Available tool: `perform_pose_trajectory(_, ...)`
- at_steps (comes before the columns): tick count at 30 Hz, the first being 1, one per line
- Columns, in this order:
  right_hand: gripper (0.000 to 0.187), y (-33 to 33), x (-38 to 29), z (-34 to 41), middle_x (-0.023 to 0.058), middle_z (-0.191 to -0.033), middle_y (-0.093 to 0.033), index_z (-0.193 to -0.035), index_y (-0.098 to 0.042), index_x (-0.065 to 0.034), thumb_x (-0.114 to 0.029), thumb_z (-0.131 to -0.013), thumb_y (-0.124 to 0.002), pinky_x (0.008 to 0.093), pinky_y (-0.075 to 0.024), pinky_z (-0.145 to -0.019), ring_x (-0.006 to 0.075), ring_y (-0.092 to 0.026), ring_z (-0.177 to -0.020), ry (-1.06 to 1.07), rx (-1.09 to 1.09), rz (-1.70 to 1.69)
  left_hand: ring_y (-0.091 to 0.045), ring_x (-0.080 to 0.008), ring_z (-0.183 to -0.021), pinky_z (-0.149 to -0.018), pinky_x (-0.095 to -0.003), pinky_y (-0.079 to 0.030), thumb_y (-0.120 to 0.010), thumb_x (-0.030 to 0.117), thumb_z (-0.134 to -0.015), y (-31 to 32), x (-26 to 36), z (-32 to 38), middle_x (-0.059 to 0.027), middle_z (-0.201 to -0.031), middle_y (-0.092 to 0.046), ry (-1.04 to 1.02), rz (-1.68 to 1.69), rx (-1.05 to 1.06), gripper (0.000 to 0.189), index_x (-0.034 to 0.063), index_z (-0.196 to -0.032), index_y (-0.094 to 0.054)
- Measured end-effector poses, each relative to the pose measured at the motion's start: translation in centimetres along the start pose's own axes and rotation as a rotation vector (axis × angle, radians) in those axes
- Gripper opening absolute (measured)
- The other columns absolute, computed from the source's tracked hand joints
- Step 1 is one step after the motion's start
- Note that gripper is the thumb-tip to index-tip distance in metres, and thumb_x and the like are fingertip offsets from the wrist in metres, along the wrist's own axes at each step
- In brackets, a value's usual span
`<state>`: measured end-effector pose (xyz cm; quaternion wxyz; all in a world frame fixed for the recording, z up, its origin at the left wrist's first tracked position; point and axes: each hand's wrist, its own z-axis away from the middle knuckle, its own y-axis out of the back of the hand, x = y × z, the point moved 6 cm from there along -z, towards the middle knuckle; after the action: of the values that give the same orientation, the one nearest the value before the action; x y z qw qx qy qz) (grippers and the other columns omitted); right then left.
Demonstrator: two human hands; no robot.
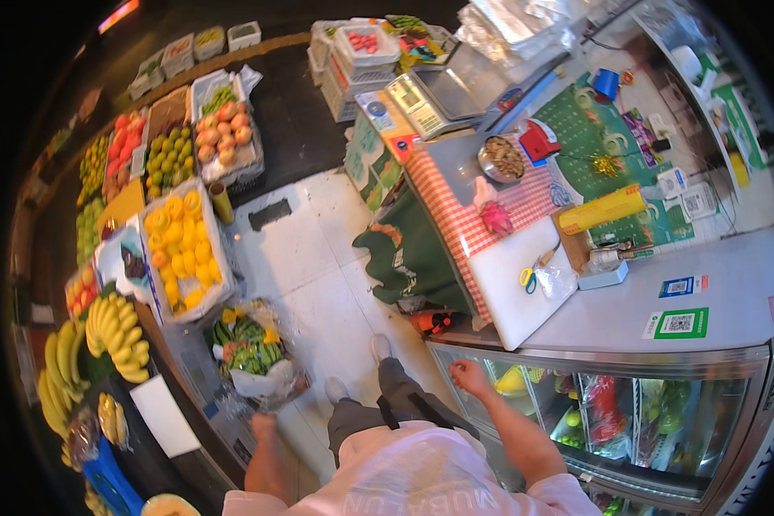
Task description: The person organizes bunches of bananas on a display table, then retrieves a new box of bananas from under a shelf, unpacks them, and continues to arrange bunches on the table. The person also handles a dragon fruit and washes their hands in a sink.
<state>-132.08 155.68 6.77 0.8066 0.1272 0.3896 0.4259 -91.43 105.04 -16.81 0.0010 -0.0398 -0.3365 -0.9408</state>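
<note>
Low at my left side, my left hand (264, 426) hangs near a plastic-lined bin (262, 380) of green peelings and rinds. The hand is small and foreshortened, so its fingers cannot be made out. My right hand (470, 377) is held out with its fingers curled and nothing visible in them. It is in front of a glass-doored refrigerated case (664, 419) stocked with fruit. On the counter above lies a white cutting board (513, 309), bearing yellow-and-teal-handled scissors (527, 280), a knife (547, 255) and a clear plastic bag (558, 284).
A pink dragon fruit (495, 218), a metal bowl (501, 159) and a scale (419, 106) stand farther along the counter. To the left are a crate of yellow fruit (184, 248), bananas (113, 332) and pomegranates (224, 132). Tiled floor (322, 284) runs between.
</note>
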Motion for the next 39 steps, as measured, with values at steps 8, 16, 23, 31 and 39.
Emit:
perform_pose_trajectory(8,0.035,22.1,-18.9,-15.1,0.0158,-0.088,-0.065,-0.115,-0.064,0.0,-0.026,-0.091,-0.066,0.0381,-0.0512,-0.076,0.0281,-0.064,-0.082,0.427,0.96,-0.009,-0.068,-0.0246,-0.071,-0.063,-0.0393,-0.054,-0.081,0.015,-0.071,2.6,9.4,-0.5,-0.014,-0.081,-0.071,-0.05,0.487,0.068,0.037,-0.0022,-0.102,-0.07)
perform_pose_trajectory(16,0.053,29.2,-25.5,-28.9,0.0261,-0.107,-0.061,-0.113,-0.065,0.0009,-0.039,-0.08,-0.073,0.0459,-0.0482,-0.09,0.0398,-0.06,-0.101,0.439,0.891,0.025,-0.058,-0.0159,-0.055,-0.046,-0.0299,-0.046,-0.072,0.014,-0.083,13.6,27.6,3.3,-0.0073,-0.071,-0.063,-0.182,0.662,0.085,0.027,-0.0037,-0.103,-0.068)
perform_pose_trajectory(23,0.05,38.6,-24.4,-37.5,0.0263,-0.12,-0.059,-0.134,-0.048,-0.0021,-0.032,-0.095,-0.056,0.0452,-0.0481,-0.093,0.0349,-0.062,-0.105,0.104,1.169,-0.944,-0.05,-0.0123,-0.048,-0.042,-0.0296,-0.038,-0.066,0.017,-0.089,17.2,46.2,1.3,-0.0035,-0.064,-0.057,-0.303,0.514,-0.123,0.022,-0.002,-0.101,-0.066)
perform_pose_trajectory(31,0.041,15.5,-48.4,-30.4,0.0162,-0.106,-0.066,-0.12,-0.063,-0.0051,-0.028,-0.086,-0.067,0.0443,-0.0498,-0.086,0.0348,-0.063,-0.096,0.788,-0.102,0.125,-0.06,-0.0121,-0.054,-0.048,-0.0289,-0.049,-0.067,0.028,-0.086,16.9,72.1,-7.6,-0.0032,-0.065,-0.063,-0.606,0.067,-0.296,0.025,0.0045,-0.091,-0.072)
perform_pose_trajectory(39,0.076,26.8,-33.7,-26.3,0.0141,-0.13,-0.048,-0.132,-0.051,-0.0135,-0.025,-0.064,-0.084,0.0447,-0.0482,-0.094,0.0358,-0.055,-0.113,0.032,0.91,0.539,-0.066,-0.0127,-0.075,-0.064,-0.0278,-0.052,-0.063,0.021,-0.094,16.2,96.0,4.2,-0.0073,-0.085,-0.071,-1.113,-0.061,-0.381,0.027,0.0006,-0.112,-0.067)
